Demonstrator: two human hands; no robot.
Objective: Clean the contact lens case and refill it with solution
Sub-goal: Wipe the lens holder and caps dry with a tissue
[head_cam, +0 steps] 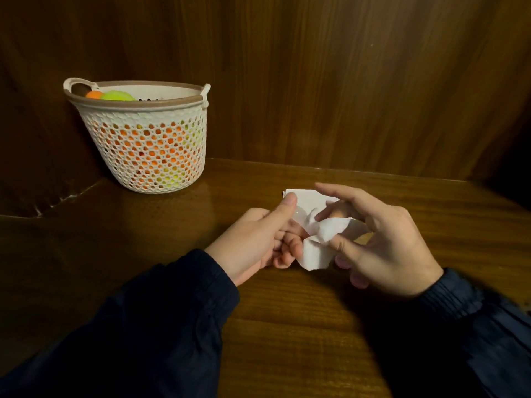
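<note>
Wiping the lens case (298, 216) with tissue (317, 242), well right of the basket (143, 139)
Left hand (258, 239) pinches the small, light, likely slippery case by its edge; right hand (382, 239) pinches the soft tissue

Dim warm light, perhaps overhead; shadowed corners, glossy glare, wide-angle edge bending.

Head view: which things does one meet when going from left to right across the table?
Basket → left hand → tissue → right hand.
</note>
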